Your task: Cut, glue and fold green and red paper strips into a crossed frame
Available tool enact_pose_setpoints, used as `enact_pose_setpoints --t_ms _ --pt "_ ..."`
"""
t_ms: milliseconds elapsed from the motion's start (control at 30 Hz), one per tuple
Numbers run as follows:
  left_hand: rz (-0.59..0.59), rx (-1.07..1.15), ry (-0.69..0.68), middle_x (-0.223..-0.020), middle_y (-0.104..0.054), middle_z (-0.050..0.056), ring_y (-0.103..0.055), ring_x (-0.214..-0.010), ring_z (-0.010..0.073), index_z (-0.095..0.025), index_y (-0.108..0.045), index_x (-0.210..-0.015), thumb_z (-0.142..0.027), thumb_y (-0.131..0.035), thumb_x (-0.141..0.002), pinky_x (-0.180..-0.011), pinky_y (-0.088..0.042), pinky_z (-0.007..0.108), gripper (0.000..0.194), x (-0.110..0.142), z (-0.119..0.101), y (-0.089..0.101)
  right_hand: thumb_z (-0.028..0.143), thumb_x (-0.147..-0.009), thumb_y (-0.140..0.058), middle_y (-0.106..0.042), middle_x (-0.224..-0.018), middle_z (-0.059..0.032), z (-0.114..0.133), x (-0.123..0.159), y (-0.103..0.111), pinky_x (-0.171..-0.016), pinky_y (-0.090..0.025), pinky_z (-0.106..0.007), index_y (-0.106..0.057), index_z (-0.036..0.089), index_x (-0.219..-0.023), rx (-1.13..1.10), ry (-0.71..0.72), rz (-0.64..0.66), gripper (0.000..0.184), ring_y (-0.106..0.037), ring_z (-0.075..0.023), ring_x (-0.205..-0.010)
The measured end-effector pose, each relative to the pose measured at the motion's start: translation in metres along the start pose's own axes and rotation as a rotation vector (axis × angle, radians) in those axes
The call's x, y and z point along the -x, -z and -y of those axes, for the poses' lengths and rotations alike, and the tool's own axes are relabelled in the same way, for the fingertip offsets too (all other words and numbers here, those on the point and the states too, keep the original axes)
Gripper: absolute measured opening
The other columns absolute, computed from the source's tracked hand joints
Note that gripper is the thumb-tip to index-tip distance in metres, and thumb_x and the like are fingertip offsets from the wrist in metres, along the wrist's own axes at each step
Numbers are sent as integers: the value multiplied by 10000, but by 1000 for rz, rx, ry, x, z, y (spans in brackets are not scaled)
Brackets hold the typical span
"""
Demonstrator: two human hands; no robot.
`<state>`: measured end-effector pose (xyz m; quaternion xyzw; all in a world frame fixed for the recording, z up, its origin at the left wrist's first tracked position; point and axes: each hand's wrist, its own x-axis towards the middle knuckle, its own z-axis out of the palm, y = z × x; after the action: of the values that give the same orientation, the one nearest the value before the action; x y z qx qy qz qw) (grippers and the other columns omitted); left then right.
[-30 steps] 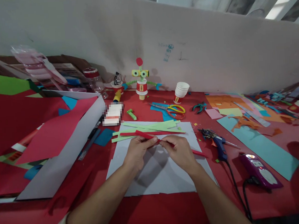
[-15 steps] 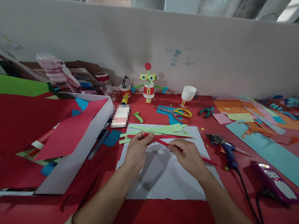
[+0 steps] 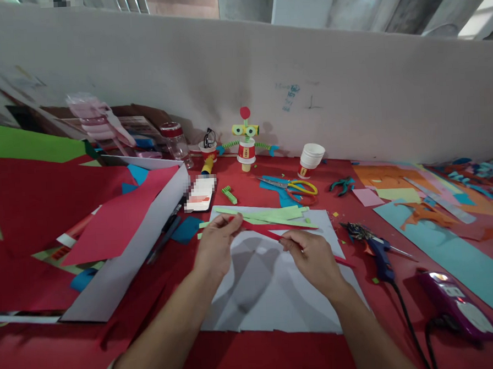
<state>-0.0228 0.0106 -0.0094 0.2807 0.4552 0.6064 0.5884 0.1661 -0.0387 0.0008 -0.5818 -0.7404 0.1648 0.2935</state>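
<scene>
My left hand (image 3: pixel 215 246) is closed, thumb and fingers pinching the left end of a narrow red paper strip (image 3: pixel 269 234). My right hand (image 3: pixel 312 256) is closed on the same strip farther along, and a red length comes out past it to the lower right. Another red strip (image 3: pixel 292 226) lies just beyond, near my left fingertips. Behind the hands, several light green paper strips (image 3: pixel 279 213) lie loosely across the white sheet (image 3: pixel 261 299). The part of the strips under my fingers is hidden.
At right lie a glue gun (image 3: pixel 380 254), a purple power strip (image 3: pixel 459 305) and pliers (image 3: pixel 342 186). Scissors (image 3: pixel 298 187), stacked paper cups (image 3: pixel 311 156) and a paper-cup figure (image 3: pixel 246 150) are farther back. A white box (image 3: pixel 122 268) with coloured paper stands left.
My left hand has shifted left, so the gap between my hands is wider. My right hand stays nearly in place on the red strip.
</scene>
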Motion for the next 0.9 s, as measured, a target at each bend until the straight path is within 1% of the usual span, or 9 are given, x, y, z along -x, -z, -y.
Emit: enact_pose_setpoints --t_ms 67,167,267,333,433,533,667,767,900 --pt "-78 -191 -174 -584 -553 -32 -548 -587 123 -187 -548 -605 -306 -723 -638 -675 -469 315 215 -1 -4 5 251 -911 -500 -698 -753 12 -2 0 1 -632 -358 -240 -650 224 -794 42 7 -10 192 -611 -153 -696" --pt "-182 -783 -712 -804 -666 44 -608 -789 198 -223 -644 -804 -272 -585 -813 -787 -464 403 77 11 -6 5 196 -897 -507 -712 -774 -1 -2 -1 0 -661 -372 -249 -669 218 -794 113 23 -21 193 -625 -163 -727" --pt "30 -1095 -956 -1061 -693 33 -562 -1074 245 -292 -688 -932 -195 -595 -823 -1044 -260 517 174 33 -2 -4 128 -876 -504 -718 -779 -16 -1 -1 -5 -697 -386 -256 -683 208 -805 165 60 -22 208 -633 -169 -752" --pt "250 -1298 -1102 -1003 -717 15 -596 -1025 234 -274 -695 -916 -124 -554 -834 -1083 -161 554 222 42 2 -10 121 -877 -499 -718 -789 -25 0 0 -8 -715 -385 -267 -688 205 -819 215 104 -16 214 -631 -172 -756" --pt "444 -1464 -1030 -787 -723 -1 -640 -805 190 -231 -702 -828 -72 -496 -829 -1039 -284 490 260 42 6 -13 137 -891 -503 -719 -800 -23 3 -1 -11 -733 -377 -277 -695 209 -850 282 155 28 208 -626 -168 -767" --pt "503 -1531 -912 -761 -725 -2 -639 -755 188 -239 -710 -786 -74 -468 -826 -1012 -317 479 295 31 -1 -6 154 -900 -516 -722 -799 -10 3 -2 -9 -731 -373 -271 -699 219 -852 295 177 106 200 -629 -156 -779" --pt "476 -1538 -893 -800 -740 12 -644 -810 211 -252 -734 -792 -140 -495 -842 -1003 -326 471 268 7 -21 14 188 -903 -527 -731 -849 -15 -6 -3 6 -733 -377 -279 -708 231 -847 331 92 63 194 -631 -169 -809" --pt "383 -1446 -822 -796 -744 20 -637 -815 229 -264 -745 -772 -247 -553 -835 -900 -408 426 204 -8 -33 30 229 -910 -521 -728 -853 -26 -18 -4 20 -728 -393 -277 -711 233 -862 325 20 -1 196 -626 -175 -822" --pt "385 -1494 -761 -835 -747 49 -644 -830 258 -248 -751 -809 -241 -524 -838 -841 -435 415 229 -10 -33 34 245 -909 -530 -731 -862 -27 -28 -5 26 -746 -403 -274 -713 226 -871 290 2 -26 188 -617 -177 -828"
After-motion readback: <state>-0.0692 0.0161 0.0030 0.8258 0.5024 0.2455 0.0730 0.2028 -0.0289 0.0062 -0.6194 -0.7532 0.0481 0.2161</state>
